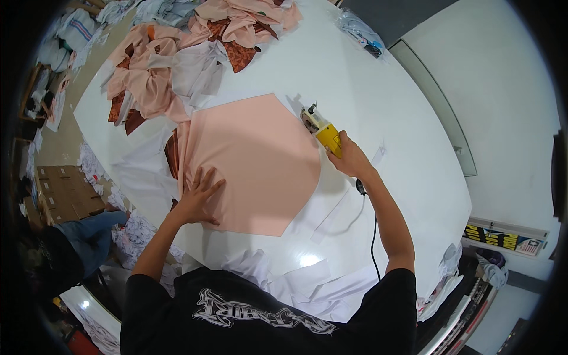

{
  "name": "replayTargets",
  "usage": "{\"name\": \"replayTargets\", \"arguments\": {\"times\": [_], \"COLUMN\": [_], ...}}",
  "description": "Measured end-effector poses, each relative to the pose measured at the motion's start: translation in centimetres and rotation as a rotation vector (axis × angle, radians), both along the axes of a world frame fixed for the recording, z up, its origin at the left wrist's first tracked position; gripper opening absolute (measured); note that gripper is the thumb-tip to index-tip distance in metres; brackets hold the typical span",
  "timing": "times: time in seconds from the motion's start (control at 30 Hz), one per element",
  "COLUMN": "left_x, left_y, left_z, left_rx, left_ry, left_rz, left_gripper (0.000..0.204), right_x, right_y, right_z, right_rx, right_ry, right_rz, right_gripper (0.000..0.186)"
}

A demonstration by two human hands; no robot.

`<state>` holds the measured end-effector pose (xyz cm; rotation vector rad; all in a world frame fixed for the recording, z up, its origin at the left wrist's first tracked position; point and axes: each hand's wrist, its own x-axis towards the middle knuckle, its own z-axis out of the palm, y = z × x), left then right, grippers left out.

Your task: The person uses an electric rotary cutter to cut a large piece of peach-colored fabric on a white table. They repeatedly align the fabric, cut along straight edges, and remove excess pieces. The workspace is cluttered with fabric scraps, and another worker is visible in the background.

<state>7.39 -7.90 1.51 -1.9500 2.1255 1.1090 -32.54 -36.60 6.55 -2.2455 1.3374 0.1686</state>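
Observation:
A peach fabric piece (260, 160) lies spread on the white table, its right side curved and its left side bunched into folds. My left hand (200, 198) rests on it near the lower left, fingers spread and pressing the cloth. In my right hand (350, 155) is a yellow handheld electric rotary cutter (327, 135), gripped round its body. The cutter's blade head (309, 120) stands just beyond the fabric's upper right edge; whether it touches the cloth I cannot tell. A black cord (373, 248) trails from the tool toward me.
Heaped peach and brown patterned cloth (148, 71) covers the table's far left. White fabric (142, 160) lies left of the peach piece, with more white cloth (296, 284) along the near edge. A plastic-wrapped bundle (361, 34) sits at the far edge. Another person's jeans-clad leg (94, 236) shows at left.

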Motion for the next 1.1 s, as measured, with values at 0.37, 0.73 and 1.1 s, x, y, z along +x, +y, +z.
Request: {"name": "replayTargets", "arguments": {"times": [0.37,0.73,1.1], "left_x": [0.6,0.6,-0.3], "left_y": [0.3,0.8,-1.6], "left_z": [-0.7,-1.2,-1.6], "left_rx": [-0.046,-0.076,-0.06], "left_ry": [0.083,0.104,-0.092], "left_rz": [0.012,0.039,0.075], "left_gripper": [0.131,0.132,0.123], "right_x": [5.0,10.3,11.0], "right_y": [-3.7,-5.7,-4.6], "right_z": [0.7,0.4,-1.3], "right_rx": [0.065,0.074,-0.101], "right_ry": [0.069,0.071,-0.146], "right_rz": [0.088,0.062,-0.125], "right_gripper": [0.071,0.075,0.052]}}
